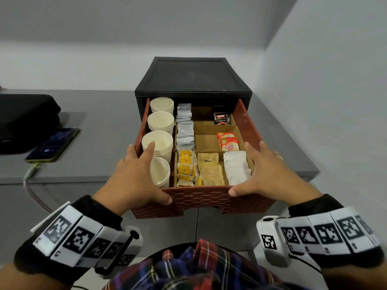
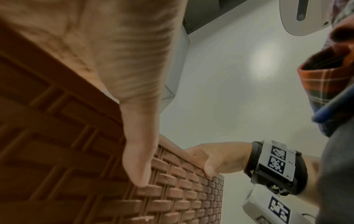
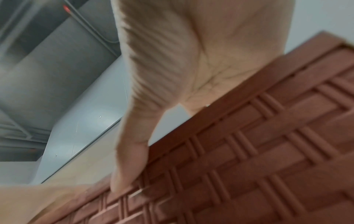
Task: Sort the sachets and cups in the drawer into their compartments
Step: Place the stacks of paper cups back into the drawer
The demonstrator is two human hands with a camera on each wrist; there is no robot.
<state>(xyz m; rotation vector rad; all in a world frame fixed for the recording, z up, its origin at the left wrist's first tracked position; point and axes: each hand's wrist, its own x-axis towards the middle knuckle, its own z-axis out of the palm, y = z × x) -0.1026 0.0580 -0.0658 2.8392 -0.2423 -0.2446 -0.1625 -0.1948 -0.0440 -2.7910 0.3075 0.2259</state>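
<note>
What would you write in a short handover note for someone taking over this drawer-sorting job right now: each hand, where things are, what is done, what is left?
Left hand: open, on the left front corner of the drawer, thumb on its woven front.
Right hand: open, on the right front corner, thumb on the front.
Cups: stacked in the left column.
Sachets: grouped by kind in the card compartments.
Done: sorting looks finished.
Left: probably only pushing the drawer into the black cabinet.
</note>
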